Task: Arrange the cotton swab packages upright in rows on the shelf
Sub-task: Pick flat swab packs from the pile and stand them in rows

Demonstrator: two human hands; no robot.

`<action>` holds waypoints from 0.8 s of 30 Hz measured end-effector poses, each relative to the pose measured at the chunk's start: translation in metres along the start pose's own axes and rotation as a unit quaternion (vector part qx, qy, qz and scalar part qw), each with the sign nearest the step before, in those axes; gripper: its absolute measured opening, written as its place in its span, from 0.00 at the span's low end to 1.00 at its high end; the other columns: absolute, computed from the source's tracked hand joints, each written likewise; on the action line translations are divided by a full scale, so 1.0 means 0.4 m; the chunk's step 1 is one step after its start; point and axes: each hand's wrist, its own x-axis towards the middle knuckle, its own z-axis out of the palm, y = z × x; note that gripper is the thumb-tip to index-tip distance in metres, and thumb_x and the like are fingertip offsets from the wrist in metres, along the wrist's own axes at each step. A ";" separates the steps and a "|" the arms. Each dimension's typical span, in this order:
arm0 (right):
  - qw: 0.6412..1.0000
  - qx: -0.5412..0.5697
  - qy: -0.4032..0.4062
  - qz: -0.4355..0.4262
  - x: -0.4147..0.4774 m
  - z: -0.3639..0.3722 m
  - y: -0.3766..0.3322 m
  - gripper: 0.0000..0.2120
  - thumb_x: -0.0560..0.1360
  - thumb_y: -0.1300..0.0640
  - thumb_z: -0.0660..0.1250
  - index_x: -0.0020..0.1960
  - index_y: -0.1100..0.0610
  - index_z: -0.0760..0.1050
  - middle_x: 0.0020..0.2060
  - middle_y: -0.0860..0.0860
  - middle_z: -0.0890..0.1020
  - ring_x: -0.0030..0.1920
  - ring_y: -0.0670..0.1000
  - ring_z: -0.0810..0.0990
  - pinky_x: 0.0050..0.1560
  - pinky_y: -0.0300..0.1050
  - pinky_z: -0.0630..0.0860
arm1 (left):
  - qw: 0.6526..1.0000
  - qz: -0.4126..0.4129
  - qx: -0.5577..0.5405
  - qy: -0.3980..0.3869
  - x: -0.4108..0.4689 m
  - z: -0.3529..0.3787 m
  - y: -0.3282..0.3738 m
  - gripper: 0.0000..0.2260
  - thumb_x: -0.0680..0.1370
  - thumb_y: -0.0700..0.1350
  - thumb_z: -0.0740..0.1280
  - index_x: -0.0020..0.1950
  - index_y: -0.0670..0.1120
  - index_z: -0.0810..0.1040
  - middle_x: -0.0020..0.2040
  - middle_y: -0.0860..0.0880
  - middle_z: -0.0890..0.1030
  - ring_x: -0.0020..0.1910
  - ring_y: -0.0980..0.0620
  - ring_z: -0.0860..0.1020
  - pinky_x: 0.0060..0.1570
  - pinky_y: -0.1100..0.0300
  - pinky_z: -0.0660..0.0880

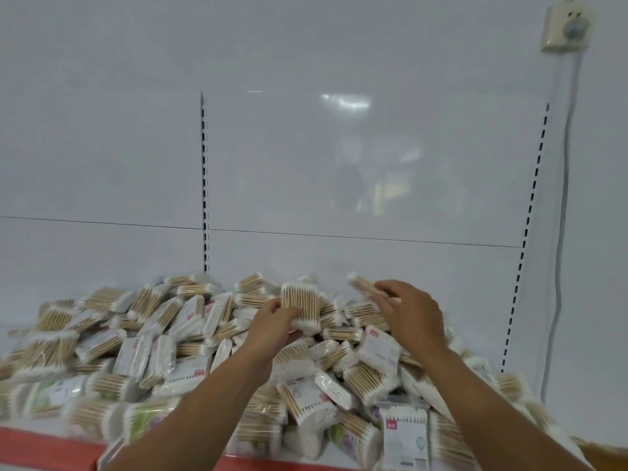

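1. Nearest, the shelf has a red front lip that keeps a loose pile of swab packages from sliding off.
2. Mid-pile, the left hand grips one package upright, probably to stand it.
3. Farther right, the right hand clasps a second package, tilted, near the back panel.

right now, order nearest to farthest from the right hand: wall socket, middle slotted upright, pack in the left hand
1. pack in the left hand, close on the left
2. middle slotted upright, back left
3. wall socket, top right
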 end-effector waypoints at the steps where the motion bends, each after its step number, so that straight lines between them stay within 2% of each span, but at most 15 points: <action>1: 0.994 0.098 0.013 0.049 0.001 -0.011 -0.008 0.09 0.77 0.52 0.70 0.56 0.51 0.82 0.50 0.46 0.85 0.50 0.48 0.82 0.49 0.41 0.75 | 1.000 0.000 -0.002 -0.002 -0.002 0.008 0.004 0.07 0.82 0.39 0.63 0.59 0.42 0.76 0.54 0.46 0.80 0.51 0.50 0.80 0.47 0.60 0.79; 3: 0.935 0.319 0.003 0.155 0.000 -0.036 -0.029 0.06 0.76 0.55 0.71 0.53 0.52 0.82 0.49 0.49 0.85 0.48 0.50 0.84 0.49 0.47 0.81 | 1.000 0.004 -0.008 -0.011 -0.004 0.026 0.012 0.07 0.82 0.39 0.63 0.59 0.42 0.76 0.54 0.46 0.80 0.50 0.50 0.80 0.48 0.60 0.80; 5: 0.865 0.453 -0.045 0.209 -0.012 -0.059 -0.049 0.06 0.78 0.56 0.69 0.53 0.54 0.82 0.48 0.52 0.86 0.47 0.51 0.84 0.44 0.44 0.81 | 0.999 0.002 -0.032 -0.021 -0.005 0.050 0.020 0.08 0.82 0.40 0.63 0.60 0.42 0.76 0.56 0.46 0.80 0.52 0.50 0.81 0.53 0.56 0.80; 7: 0.824 0.513 -0.089 0.223 -0.027 -0.070 -0.062 0.06 0.79 0.57 0.67 0.53 0.57 0.82 0.45 0.53 0.86 0.43 0.50 0.83 0.42 0.41 0.79 | 0.997 -0.006 -0.061 -0.038 -0.015 0.079 0.027 0.10 0.83 0.44 0.63 0.62 0.43 0.76 0.58 0.48 0.80 0.54 0.50 0.81 0.58 0.54 0.79; 9: 0.812 0.524 -0.118 0.230 -0.042 -0.070 -0.070 0.07 0.79 0.58 0.67 0.52 0.59 0.81 0.42 0.53 0.86 0.40 0.48 0.83 0.41 0.41 0.79 | 0.992 -0.008 -0.099 -0.080 -0.024 0.109 0.027 0.15 0.83 0.52 0.63 0.65 0.46 0.77 0.60 0.48 0.82 0.55 0.50 0.83 0.59 0.54 0.78; 11: 0.819 0.507 -0.142 0.228 -0.055 -0.068 -0.070 0.08 0.79 0.58 0.66 0.52 0.59 0.82 0.42 0.54 0.86 0.40 0.48 0.83 0.41 0.41 0.78 | 0.984 0.001 -0.123 -0.131 -0.036 0.133 0.024 0.18 0.82 0.58 0.62 0.64 0.48 0.78 0.58 0.47 0.84 0.55 0.50 0.84 0.59 0.54 0.77; 13: 0.837 0.478 -0.156 0.218 -0.066 -0.068 -0.062 0.08 0.79 0.56 0.66 0.52 0.58 0.82 0.43 0.52 0.86 0.41 0.47 0.84 0.41 0.40 0.78 | 0.984 0.015 -0.106 -0.141 -0.041 0.148 0.013 0.19 0.79 0.58 0.66 0.64 0.47 0.78 0.57 0.47 0.85 0.56 0.50 0.83 0.60 0.54 0.76; 15: 0.865 0.432 -0.150 0.207 -0.075 -0.073 -0.052 0.07 0.78 0.55 0.68 0.51 0.55 0.83 0.42 0.49 0.86 0.42 0.46 0.83 0.41 0.39 0.77 | 0.991 0.025 -0.071 -0.107 -0.040 0.152 0.000 0.20 0.77 0.52 0.72 0.65 0.45 0.76 0.58 0.46 0.84 0.55 0.51 0.83 0.57 0.55 0.78; 18: 0.909 0.346 -0.107 0.205 -0.084 -0.067 -0.021 0.06 0.76 0.52 0.71 0.51 0.52 0.83 0.46 0.47 0.86 0.47 0.46 0.83 0.44 0.39 0.78 | 0.996 0.035 -0.050 -0.063 -0.031 0.144 -0.014 0.20 0.76 0.47 0.74 0.66 0.46 0.75 0.59 0.47 0.83 0.53 0.51 0.83 0.50 0.59 0.79; 20: 0.968 0.171 -0.100 0.156 -0.092 -0.058 0.013 0.11 0.75 0.49 0.71 0.56 0.50 0.81 0.51 0.44 0.84 0.53 0.46 0.81 0.51 0.40 0.77 | 0.997 0.031 -0.052 -0.048 -0.025 0.132 -0.019 0.23 0.75 0.47 0.75 0.68 0.45 0.73 0.60 0.47 0.82 0.54 0.51 0.83 0.51 0.59 0.79; 21: 0.981 0.063 -0.134 0.122 -0.100 -0.053 0.027 0.15 0.74 0.47 0.72 0.60 0.48 0.79 0.55 0.44 0.82 0.56 0.46 0.80 0.53 0.41 0.75 | 0.997 0.028 -0.050 -0.042 -0.022 0.124 -0.022 0.25 0.75 0.47 0.75 0.70 0.45 0.72 0.60 0.47 0.82 0.54 0.51 0.83 0.53 0.58 0.79; 22: 0.980 -0.021 -0.175 0.093 -0.109 -0.047 0.035 0.20 0.74 0.45 0.71 0.64 0.47 0.77 0.60 0.44 0.80 0.59 0.46 0.78 0.55 0.42 0.74 | 0.998 0.027 -0.041 -0.037 -0.019 0.119 -0.025 0.25 0.75 0.47 0.75 0.70 0.45 0.72 0.60 0.47 0.82 0.55 0.50 0.83 0.55 0.57 0.79; 24: 0.966 -0.103 -0.230 0.063 -0.121 -0.030 0.043 0.27 0.72 0.43 0.72 0.69 0.47 0.71 0.65 0.46 0.75 0.64 0.49 0.74 0.57 0.44 0.71 | 0.999 0.028 -0.032 -0.031 -0.019 0.110 -0.029 0.21 0.75 0.47 0.74 0.66 0.45 0.74 0.60 0.47 0.82 0.55 0.50 0.82 0.56 0.56 0.78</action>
